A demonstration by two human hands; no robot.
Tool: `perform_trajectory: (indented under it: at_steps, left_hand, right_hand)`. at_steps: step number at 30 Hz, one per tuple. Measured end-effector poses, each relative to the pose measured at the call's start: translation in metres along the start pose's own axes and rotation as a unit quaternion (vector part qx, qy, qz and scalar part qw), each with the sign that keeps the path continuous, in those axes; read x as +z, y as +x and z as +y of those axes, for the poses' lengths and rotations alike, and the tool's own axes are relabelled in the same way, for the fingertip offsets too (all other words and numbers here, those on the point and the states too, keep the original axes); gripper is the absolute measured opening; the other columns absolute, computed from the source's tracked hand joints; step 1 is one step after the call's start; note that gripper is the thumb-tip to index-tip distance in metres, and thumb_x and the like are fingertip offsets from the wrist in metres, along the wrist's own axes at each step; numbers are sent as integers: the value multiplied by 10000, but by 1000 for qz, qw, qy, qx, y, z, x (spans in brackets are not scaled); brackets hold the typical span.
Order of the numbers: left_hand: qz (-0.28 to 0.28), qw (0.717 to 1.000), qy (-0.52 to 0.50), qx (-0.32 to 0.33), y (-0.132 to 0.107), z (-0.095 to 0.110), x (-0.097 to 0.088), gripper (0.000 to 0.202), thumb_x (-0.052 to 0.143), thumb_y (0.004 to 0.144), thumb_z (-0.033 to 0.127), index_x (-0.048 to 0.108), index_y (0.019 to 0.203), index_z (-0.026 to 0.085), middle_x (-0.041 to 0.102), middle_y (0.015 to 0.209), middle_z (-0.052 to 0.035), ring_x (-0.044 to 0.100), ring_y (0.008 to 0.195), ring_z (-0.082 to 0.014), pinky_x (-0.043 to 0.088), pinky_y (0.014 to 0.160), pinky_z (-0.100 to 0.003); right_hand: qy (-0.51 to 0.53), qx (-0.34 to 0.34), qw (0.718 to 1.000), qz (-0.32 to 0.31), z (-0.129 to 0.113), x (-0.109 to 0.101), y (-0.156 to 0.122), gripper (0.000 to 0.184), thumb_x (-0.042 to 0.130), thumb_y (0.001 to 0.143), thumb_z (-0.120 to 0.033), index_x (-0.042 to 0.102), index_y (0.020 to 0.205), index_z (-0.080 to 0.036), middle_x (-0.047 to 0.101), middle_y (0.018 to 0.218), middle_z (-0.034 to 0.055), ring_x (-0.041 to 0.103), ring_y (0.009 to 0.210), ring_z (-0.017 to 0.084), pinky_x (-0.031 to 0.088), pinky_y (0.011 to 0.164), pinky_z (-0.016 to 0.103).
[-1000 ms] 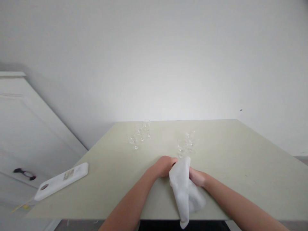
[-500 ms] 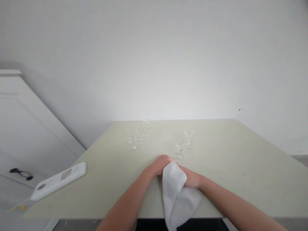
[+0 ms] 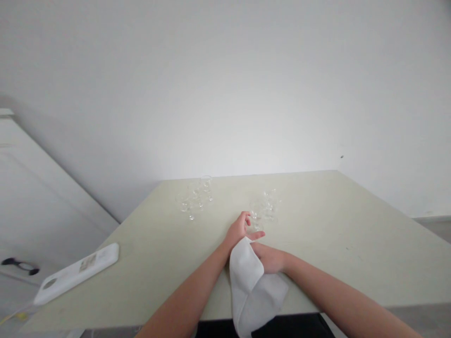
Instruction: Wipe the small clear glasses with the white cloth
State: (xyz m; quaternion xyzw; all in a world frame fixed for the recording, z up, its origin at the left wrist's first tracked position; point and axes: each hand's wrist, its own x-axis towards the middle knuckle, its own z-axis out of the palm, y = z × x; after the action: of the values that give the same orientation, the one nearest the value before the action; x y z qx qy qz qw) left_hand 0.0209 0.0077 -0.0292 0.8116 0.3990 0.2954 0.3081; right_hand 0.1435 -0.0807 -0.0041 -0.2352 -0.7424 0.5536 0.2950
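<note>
A white cloth [image 3: 259,298] hangs from my right hand [image 3: 269,258], which is closed on its upper part; its lower end drapes over the table's near edge. Just beyond the cloth is my left hand [image 3: 242,229], thumb and fingers apart and curved beside the nearest clear stemmed glass [image 3: 257,220]. Whether the fingers touch that glass I cannot tell. Right behind it is another clear glass [image 3: 269,203]. Farther left on the table stands a group of several similar stemmed glasses [image 3: 192,202].
The pale table [image 3: 334,244] reaches back to a white wall [image 3: 246,94]. A long white power strip-like device [image 3: 77,274] with a cord lies at the left edge. A white cabinet [image 3: 45,197] with a dark handle stands left of the table.
My left hand has come off the cloth and moved forward, its fingers opening toward the near glass. My right hand keeps the cloth. The view has shifted slightly right.
</note>
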Motion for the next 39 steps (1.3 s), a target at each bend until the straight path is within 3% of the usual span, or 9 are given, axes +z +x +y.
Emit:
perform_trajectory:
  at_steps: [5, 7, 13, 18, 25, 32, 36, 38, 39]
  left_hand:
    - [-37, 999, 19, 9, 11, 1, 7, 308, 610, 777, 347, 643, 1016, 155, 606, 816, -22, 477, 605, -96, 403, 585, -223]
    - [-55, 998, 36, 18, 13, 0, 8, 306, 583, 807, 336, 650, 1046, 156, 637, 847, -33, 504, 640, -105, 414, 617, -224]
    - [-182, 974, 72, 115, 17, 8, 16, 353, 615, 809, 419, 679, 1058, 178, 655, 856, -32, 528, 667, -108, 419, 661, -216]
    - [-173, 976, 56, 119, 22, 24, 22, 359, 610, 823, 426, 678, 1079, 183, 647, 858, -30, 531, 687, -111, 412, 672, -213]
    - [-175, 974, 84, 120, 23, 36, 24, 333, 604, 820, 473, 708, 956, 188, 621, 800, -15, 508, 664, -109, 351, 605, -211]
    - [-144, 982, 54, 112, 24, 34, 25, 383, 651, 771, 495, 694, 986, 181, 597, 748, 7, 497, 651, -103, 363, 617, -216]
    - [-150, 983, 30, 97, 14, 31, 3, 301, 661, 768, 431, 686, 914, 168, 594, 737, 11, 503, 628, -93, 386, 609, -208]
    - [-63, 992, 44, 96, 3, 25, -26, 209, 591, 825, 366, 662, 826, 169, 584, 736, 1, 514, 650, -102, 402, 631, -217]
    - [44, 992, 51, 103, -3, 20, -43, 189, 556, 846, 342, 641, 833, 174, 580, 777, -8, 519, 681, -111, 415, 665, -230]
  right_hand:
    - [4, 7, 1000, -4, -5, 1, 1, 249, 659, 756, -256, 664, 985, -158, 699, 967, 53, 622, 949, 209, 455, 936, 370]
    - [4, 18, 1000, -8, -5, 1, 1, 267, 654, 759, -267, 659, 1005, -162, 700, 983, 57, 617, 983, 216, 456, 941, 370]
    - [-35, 10, 998, -49, -9, 1, -1, 299, 630, 732, -203, 650, 1028, -166, 705, 1007, 62, 618, 1028, 241, 444, 968, 384]
    - [-26, 7, 997, -76, -13, 1, -4, 264, 575, 750, -177, 658, 1000, -193, 713, 964, 29, 624, 1026, 215, 448, 961, 322]
    - [-39, 36, 997, -54, -15, 2, -6, 242, 580, 743, -165, 680, 955, -229, 711, 988, 44, 605, 1075, 248, 440, 973, 322]
    - [-3, 28, 998, -62, -10, 0, -4, 235, 588, 742, -183, 679, 956, -213, 720, 904, 18, 627, 997, 219, 463, 936, 314]
    - [35, 22, 997, -63, -6, -2, -4, 184, 601, 751, -233, 680, 903, -167, 711, 880, 27, 641, 863, 198, 482, 869, 325]
    - [62, 33, 996, -51, -4, -2, -5, 194, 630, 750, -286, 678, 878, -149, 705, 860, 33, 636, 806, 190, 488, 837, 330]
    - [76, 41, 995, -43, -3, -2, -6, 212, 641, 748, -315, 676, 871, -147, 702, 841, 32, 632, 788, 186, 489, 826, 331]
